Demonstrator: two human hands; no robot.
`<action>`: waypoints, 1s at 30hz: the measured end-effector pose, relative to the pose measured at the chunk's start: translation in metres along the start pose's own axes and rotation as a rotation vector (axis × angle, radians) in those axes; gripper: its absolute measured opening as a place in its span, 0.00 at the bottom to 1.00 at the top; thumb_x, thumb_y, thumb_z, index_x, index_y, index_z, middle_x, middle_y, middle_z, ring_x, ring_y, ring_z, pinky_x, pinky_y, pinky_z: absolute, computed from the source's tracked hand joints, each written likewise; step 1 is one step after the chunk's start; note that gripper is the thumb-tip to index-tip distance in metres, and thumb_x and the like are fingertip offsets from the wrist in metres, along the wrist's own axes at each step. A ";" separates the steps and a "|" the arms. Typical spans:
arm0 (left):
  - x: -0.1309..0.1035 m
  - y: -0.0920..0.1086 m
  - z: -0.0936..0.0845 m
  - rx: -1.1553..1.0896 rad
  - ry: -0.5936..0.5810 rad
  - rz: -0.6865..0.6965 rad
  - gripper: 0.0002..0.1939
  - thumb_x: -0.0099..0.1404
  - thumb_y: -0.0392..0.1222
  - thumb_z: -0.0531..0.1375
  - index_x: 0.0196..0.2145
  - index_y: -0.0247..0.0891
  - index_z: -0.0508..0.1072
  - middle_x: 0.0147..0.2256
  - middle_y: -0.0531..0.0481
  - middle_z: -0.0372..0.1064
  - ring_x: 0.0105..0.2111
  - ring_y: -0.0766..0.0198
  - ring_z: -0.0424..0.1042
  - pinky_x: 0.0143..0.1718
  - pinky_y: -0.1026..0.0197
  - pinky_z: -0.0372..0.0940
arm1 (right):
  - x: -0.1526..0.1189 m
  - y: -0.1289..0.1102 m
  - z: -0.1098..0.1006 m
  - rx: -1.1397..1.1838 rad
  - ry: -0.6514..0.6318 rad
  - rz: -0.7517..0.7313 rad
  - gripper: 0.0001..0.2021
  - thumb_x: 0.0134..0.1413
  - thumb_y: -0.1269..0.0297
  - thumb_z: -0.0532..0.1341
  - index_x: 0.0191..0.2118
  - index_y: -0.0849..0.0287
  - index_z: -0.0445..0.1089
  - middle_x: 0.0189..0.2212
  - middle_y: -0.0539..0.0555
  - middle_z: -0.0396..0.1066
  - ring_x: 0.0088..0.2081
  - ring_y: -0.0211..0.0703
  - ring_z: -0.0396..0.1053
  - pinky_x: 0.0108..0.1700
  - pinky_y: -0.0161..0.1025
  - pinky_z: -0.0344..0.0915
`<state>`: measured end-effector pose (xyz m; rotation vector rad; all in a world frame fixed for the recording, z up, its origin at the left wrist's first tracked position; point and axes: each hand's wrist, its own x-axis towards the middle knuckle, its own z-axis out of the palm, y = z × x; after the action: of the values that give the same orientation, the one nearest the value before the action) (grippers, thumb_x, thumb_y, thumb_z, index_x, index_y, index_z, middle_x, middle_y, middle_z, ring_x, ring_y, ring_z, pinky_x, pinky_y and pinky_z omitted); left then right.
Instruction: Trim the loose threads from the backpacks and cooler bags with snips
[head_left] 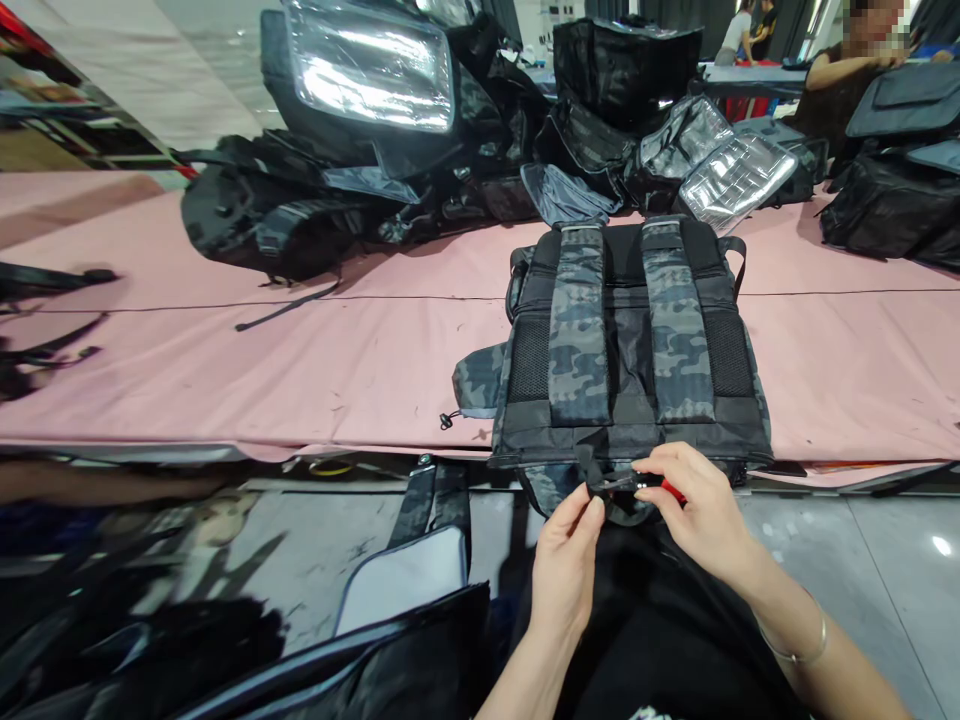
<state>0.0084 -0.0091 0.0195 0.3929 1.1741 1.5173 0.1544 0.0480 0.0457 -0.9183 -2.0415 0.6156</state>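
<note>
A black backpack [630,340] with grey camouflage shoulder straps lies on the pink-covered table, its lower end at the front edge. Just below that end, my left hand [571,540] pinches a short black strap [590,465]. My right hand [694,500] is closed round a small tool [673,490] with a red handle. The tool's dark metal tip points left and meets the strap near my left fingertips. Its exact shape is too small to tell. A camouflage flap [480,380] with a cord sticks out at the backpack's left side.
Black bags [277,205] and silver-lined bags [739,180] are piled along the back of the pink table [187,350]. More bags [892,205] stand at the right. Open dark bags [420,650] lie below the table's edge at lower left. A person [840,90] works at back right.
</note>
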 end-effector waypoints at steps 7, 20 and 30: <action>0.000 -0.003 -0.004 0.105 0.017 0.054 0.18 0.48 0.45 0.67 0.38 0.37 0.76 0.40 0.46 0.74 0.46 0.55 0.68 0.54 0.52 0.57 | 0.004 0.000 0.004 -0.063 -0.024 -0.046 0.07 0.59 0.71 0.55 0.41 0.59 0.68 0.35 0.56 0.66 0.37 0.43 0.66 0.38 0.39 0.65; 0.001 -0.006 -0.006 0.114 0.002 0.053 0.16 0.50 0.45 0.66 0.38 0.38 0.76 0.41 0.47 0.73 0.45 0.57 0.68 0.53 0.55 0.57 | 0.001 0.003 0.003 -0.021 0.010 -0.064 0.07 0.58 0.72 0.55 0.42 0.59 0.67 0.36 0.56 0.66 0.39 0.44 0.65 0.41 0.41 0.65; -0.004 -0.009 -0.007 0.297 0.055 0.174 0.16 0.54 0.45 0.63 0.39 0.36 0.71 0.39 0.46 0.71 0.41 0.60 0.69 0.46 0.58 0.63 | -0.007 0.003 -0.005 0.062 0.197 0.015 0.07 0.57 0.70 0.56 0.39 0.58 0.69 0.34 0.55 0.67 0.37 0.43 0.67 0.37 0.40 0.65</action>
<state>0.0091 -0.0173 0.0104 0.6708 1.4454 1.5115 0.1629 0.0447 0.0438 -0.9214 -1.8322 0.5695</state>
